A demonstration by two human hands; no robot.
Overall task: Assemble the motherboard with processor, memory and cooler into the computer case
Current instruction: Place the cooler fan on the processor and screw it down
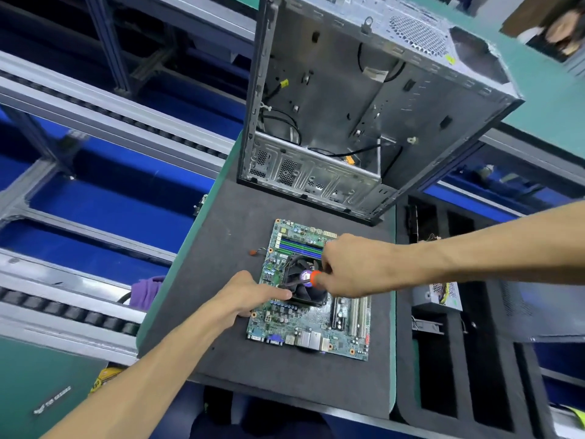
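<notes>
A green motherboard lies flat on a dark foam mat. Blue and green memory sticks sit near its far edge. A black fan cooler stands in the board's middle. My left hand rests on the board's left edge, with its index finger touching the cooler's side. My right hand is over the cooler, closed around a screwdriver with an orange handle that points down at the cooler. The open grey computer case lies beyond the board with loose cables inside.
A conveyor of grey rails runs along the left. To the right, a black foam tray holds a small silver box with wires. A purple cloth hangs left of the mat. Another person's hand shows at top right.
</notes>
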